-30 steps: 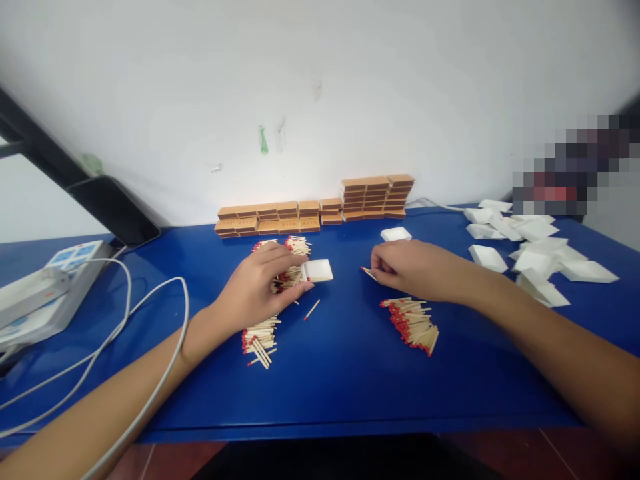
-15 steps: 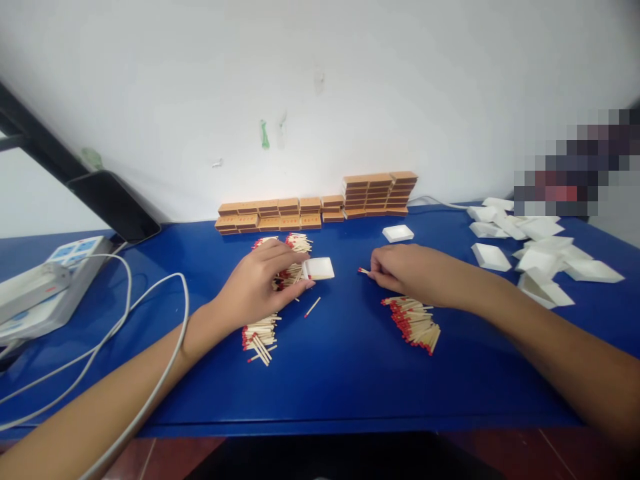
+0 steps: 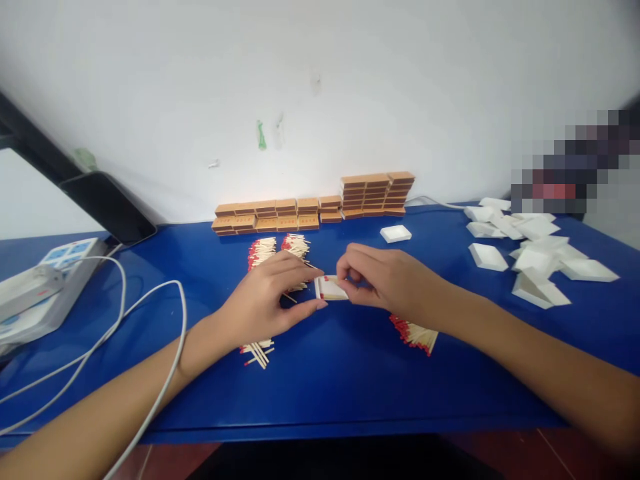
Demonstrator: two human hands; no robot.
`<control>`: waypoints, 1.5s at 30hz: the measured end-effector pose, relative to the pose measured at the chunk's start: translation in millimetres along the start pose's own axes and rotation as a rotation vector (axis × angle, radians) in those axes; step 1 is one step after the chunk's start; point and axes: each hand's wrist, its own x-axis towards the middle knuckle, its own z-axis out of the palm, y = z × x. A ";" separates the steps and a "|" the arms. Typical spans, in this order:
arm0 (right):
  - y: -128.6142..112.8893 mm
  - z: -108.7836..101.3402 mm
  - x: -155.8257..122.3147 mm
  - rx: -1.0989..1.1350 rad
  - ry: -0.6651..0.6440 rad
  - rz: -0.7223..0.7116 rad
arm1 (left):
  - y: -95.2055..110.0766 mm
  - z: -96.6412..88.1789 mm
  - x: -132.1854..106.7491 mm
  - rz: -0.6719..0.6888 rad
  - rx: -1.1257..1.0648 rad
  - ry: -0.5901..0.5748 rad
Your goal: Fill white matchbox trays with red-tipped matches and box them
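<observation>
A small white matchbox tray with red-tipped matches in it sits between my two hands on the blue table. My left hand holds its left end between thumb and fingers. My right hand is closed on its right end, fingers pinched over the matches. Piles of loose matches lie behind my left hand, more matches by my left wrist, and another pile shows under my right wrist.
Stacked brown matchboxes line the wall. One empty white tray lies behind my right hand, and several more trays are heaped at the right. A power strip with white cables and a dark phone are at the left.
My right hand moved left from its match pile to the tray with matches. The tray shifted nearer, and the left hand now grips its end. The single loose match is no longer seen.
</observation>
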 end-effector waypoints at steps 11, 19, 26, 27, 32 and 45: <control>12.2 -40.1 0.0 -0.057 -0.188 0.137 | -4.5 -1.9 -1.0 -0.004 0.034 0.020; 54.9 -65.6 -10.0 0.162 -0.745 0.492 | -12.4 -3.6 -4.0 -0.026 0.095 0.037; 44.2 -56.4 -4.4 0.207 -0.826 0.530 | -12.6 -3.4 -2.9 -0.005 0.106 0.040; 43.7 -55.8 -4.1 0.208 -0.829 0.531 | -12.9 -3.6 -2.7 -0.001 0.106 0.043; 45.6 -55.8 -4.5 0.206 -0.830 0.548 | -14.6 -4.5 -3.1 0.000 0.110 0.045; 40.6 -58.5 0.2 0.245 -0.655 0.477 | -14.4 -2.4 -4.2 -0.008 0.100 0.024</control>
